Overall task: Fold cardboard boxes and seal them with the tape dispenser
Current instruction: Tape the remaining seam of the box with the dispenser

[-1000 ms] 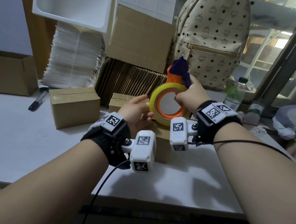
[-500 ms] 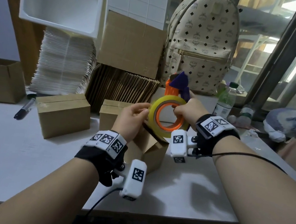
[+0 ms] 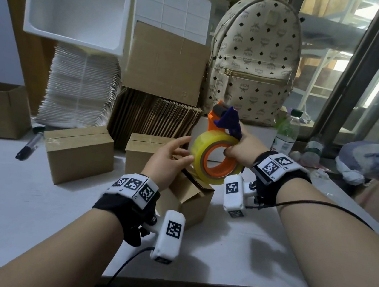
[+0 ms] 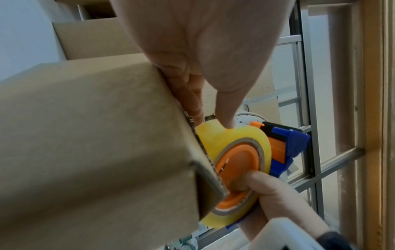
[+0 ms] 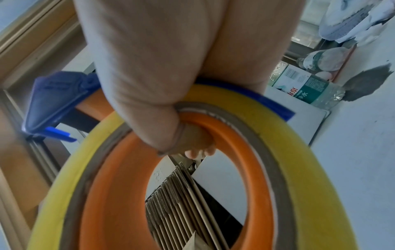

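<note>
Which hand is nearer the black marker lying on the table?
Left. The left hand is at the open box mid-table, on the black marker's side; the right hand grips the tape dispenser farther right.

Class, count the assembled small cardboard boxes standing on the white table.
3: one closed box at left, one closed box behind the left hand, one unsealed box under the tape dispenser. Others may be hidden.

Upper right: patterned backpack point(image 3: 254, 62) standing upright. Just right, water bottle point(image 3: 286, 133). Far left on white table point(image 3: 7, 203), black marker point(image 3: 28, 145). Upper left, white tray point(image 3: 77, 1) above stacked white sheets point(image 3: 79, 90).
</note>
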Available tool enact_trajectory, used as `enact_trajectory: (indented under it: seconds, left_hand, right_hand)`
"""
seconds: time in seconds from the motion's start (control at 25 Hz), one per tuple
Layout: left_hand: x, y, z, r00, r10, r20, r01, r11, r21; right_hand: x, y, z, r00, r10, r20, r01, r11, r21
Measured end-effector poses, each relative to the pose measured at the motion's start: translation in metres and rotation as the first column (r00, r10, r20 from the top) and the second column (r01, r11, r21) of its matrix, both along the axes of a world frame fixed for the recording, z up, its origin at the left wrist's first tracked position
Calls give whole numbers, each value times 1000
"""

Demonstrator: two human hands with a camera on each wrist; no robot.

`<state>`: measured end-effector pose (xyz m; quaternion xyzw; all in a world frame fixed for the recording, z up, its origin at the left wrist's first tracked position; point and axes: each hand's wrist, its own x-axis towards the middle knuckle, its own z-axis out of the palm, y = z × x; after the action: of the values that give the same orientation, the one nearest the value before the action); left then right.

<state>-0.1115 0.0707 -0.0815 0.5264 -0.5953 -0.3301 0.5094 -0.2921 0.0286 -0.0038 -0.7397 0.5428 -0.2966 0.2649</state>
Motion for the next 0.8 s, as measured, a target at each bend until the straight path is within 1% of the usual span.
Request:
enact_trajectory:
  seconds: [0.08, 0.16, 0.28, 0.4, 0.48, 0.56, 0.64, 0.72, 0.76, 0.8]
  left_hand:
    - [-3, 2, -3, 992, 29, 124, -19, 996, -87]
    - [-5, 4, -6, 973, 81, 217, -55, 991, -122]
    - [-6, 5, -6, 943, 149, 297, -117, 985, -125]
    - [-8, 3, -3, 920, 108, 377, -73, 992, -107]
    - [-9, -2, 2, 879, 79, 471, -56, 997, -61]
    - [-12, -7, 6, 818, 67, 572, -87, 996, 7]
    - [-18, -9, 8, 750, 23, 660, -101, 992, 80]
    - [-25, -9, 14, 775, 27, 632, -130, 985, 118]
    - [-27, -10, 16, 803, 34, 595, -140, 981, 133]
    - [-29, -14, 17, 823, 43, 567, -156, 976, 153]
  right_hand:
    - [2, -2, 0, 999, -18, -29, 18, 1000, -2]
    - [2, -9, -4, 998, -62, -14, 62, 998, 24]
    - [0, -14, -13, 986, -136, 97, 124, 985, 124]
    - [1, -15, -13, 969, -163, 187, 132, 978, 164]
    - [1, -20, -10, 946, -208, 248, 171, 972, 162]
    - [1, -26, -7, 896, -283, 343, 232, 956, 181]
    - [6, -23, -1, 808, -324, 492, 244, 944, 222]
    - [16, -14, 4, 698, -317, 641, 170, 944, 282]
    - [23, -11, 4, 660, -309, 685, 123, 944, 307]
    - [30, -7, 4, 645, -299, 704, 81, 942, 326]
